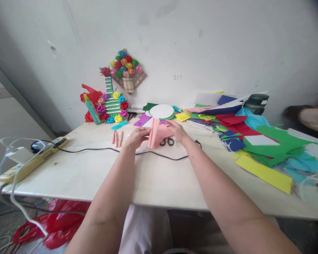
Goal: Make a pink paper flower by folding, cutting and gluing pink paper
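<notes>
Bare forearms [110, 195] reach toward twelve o'clock, where pink paper [154, 133] stands between the hands over the tabletop [159, 183]. The left hand's [140, 136] fingers pinch its nine-o'clock side; the right hand's [177, 132] fingers meet its three-o'clock side, grip unclear. Light, even tension should keep creases straight. It looks thin, with upright folds. Scissors [170, 141] peek out at four o'clock.

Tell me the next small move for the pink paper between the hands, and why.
Probably fold the right side of the pink paper leftward, onto its creased part. The left hand pinches the creased left edge, while the right hand is at the broader, flatter side. The scissors lie on the table, in neither hand, so folding seems likelier than cutting.
</notes>
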Available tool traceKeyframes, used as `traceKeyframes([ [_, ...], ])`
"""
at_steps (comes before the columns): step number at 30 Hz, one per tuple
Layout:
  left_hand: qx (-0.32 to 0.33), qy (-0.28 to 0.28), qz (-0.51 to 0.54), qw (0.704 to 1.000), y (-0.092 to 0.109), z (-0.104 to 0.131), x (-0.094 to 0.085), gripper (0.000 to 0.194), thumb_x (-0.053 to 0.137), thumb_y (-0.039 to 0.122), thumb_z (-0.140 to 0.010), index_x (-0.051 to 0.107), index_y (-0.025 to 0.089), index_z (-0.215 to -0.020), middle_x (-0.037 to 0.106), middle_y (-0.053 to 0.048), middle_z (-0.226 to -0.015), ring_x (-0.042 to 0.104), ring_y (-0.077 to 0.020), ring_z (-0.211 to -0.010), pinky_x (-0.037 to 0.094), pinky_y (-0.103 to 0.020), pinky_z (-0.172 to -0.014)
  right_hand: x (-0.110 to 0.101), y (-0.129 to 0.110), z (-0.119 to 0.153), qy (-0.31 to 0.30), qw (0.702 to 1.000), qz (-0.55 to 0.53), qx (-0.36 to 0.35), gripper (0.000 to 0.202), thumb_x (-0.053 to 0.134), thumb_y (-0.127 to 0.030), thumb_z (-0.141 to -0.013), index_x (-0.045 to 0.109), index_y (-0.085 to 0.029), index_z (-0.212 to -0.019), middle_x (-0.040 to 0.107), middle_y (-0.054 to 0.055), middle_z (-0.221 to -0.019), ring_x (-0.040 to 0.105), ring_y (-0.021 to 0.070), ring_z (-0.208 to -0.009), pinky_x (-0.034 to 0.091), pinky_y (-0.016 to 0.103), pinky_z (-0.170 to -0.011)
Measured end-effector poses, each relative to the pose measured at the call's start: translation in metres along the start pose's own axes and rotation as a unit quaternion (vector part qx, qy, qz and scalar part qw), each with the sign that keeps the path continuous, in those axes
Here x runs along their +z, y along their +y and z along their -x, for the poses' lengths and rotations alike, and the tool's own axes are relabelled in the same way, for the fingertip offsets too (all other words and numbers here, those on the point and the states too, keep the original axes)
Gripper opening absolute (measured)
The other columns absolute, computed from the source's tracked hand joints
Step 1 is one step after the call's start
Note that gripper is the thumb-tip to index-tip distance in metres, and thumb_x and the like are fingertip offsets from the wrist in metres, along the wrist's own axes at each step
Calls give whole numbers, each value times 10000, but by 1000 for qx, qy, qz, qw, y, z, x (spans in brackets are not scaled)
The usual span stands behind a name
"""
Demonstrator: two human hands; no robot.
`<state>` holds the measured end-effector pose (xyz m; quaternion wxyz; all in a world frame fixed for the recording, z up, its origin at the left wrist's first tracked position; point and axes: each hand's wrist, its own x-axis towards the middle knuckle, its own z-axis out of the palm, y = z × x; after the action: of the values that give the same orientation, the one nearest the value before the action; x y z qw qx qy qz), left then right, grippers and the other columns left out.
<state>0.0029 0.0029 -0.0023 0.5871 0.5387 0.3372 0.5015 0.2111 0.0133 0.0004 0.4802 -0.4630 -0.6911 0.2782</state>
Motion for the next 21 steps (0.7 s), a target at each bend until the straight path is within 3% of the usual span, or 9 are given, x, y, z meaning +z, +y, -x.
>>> traceKeyframes([
  [3,-15,-14,-5,1000,1,2,4,172,748,236,-563,669,125,-667,604,-38,-621,557,-124,-548,449,-252,-536,8,-7,4,-30,992,-120,20,524,442,-327,-753,468,-199,-1261,543,43,-1236,501,175,-1100,378,288,-888],
  [7,-21,-50,-10,998,2,4,8,179,749,234,-569,682,116,-685,618,-60,-626,565,-138,-551,444,-256,-542,11,-15,9,-45,979,-198,28,483,465,-394,-759,509,-232,-1212,536,33,-1238,491,195,-1102,383,311,-856],
  [11,0,-74,-27,997,4,4,8,199,752,265,-565,694,124,-693,633,-66,-651,565,-136,-566,435,-250,-551,13,-18,10,-48,974,-222,11,345,503,-428,-741,628,-186,-953,631,23,-976,542,184,-933,383,291,-799],
  [14,11,-71,-36,997,5,4,7,187,743,271,-576,697,131,-692,639,-62,-661,562,-128,-572,431,-244,-559,13,-19,10,-39,975,-221,0,278,550,-424,-709,625,-170,-794,618,-1,-800,540,170,-831,382,279,-765],
  [21,-2,-59,-67,996,7,5,5,192,750,277,-570,692,123,-669,628,-66,-630,559,-136,-562,432,-245,-538,15,-23,8,-48,962,-267,17,419,518,-386,-710,579,-188,-1073,632,17,-998,552,181,-925,393,295,-820],
])
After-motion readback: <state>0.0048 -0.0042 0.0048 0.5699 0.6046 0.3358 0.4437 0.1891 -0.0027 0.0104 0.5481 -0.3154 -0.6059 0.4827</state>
